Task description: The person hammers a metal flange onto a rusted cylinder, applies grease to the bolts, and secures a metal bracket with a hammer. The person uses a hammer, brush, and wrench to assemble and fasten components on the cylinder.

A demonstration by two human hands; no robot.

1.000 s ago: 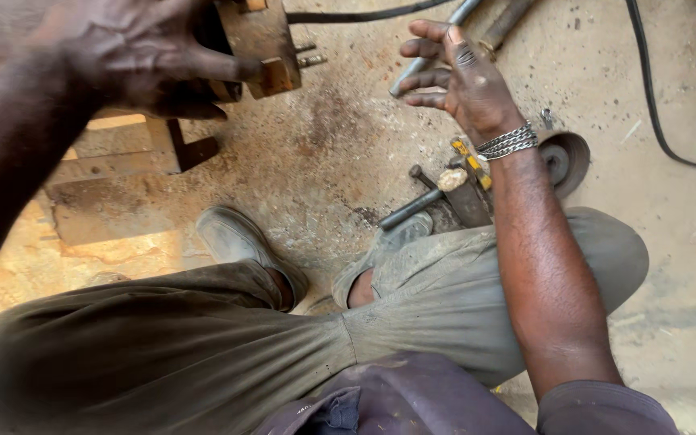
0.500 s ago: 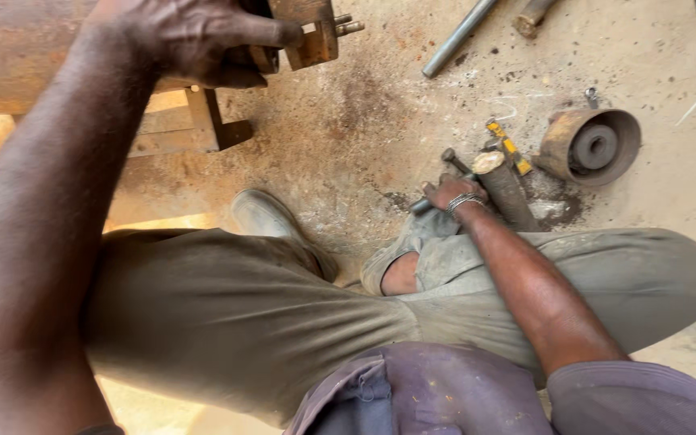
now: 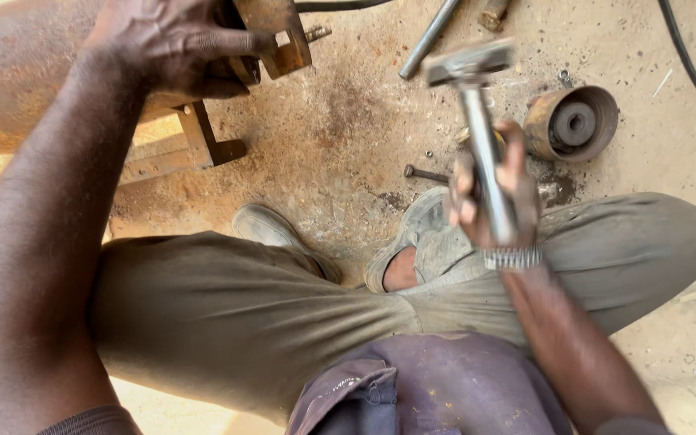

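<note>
Head view: right hand (image 3: pixel 493 201) grips hammer (image 3: pixel 477 105) (head up).

Rusty pulley wheel (image 3: pixel 571 122), loose bolt (image 3: pixel 424 172), steel rod (image 3: pixel 430 39), black cable (image 3: pixel 690 60): scattered across dusty concrete floor (image 3: pixel 348 137).
</note>
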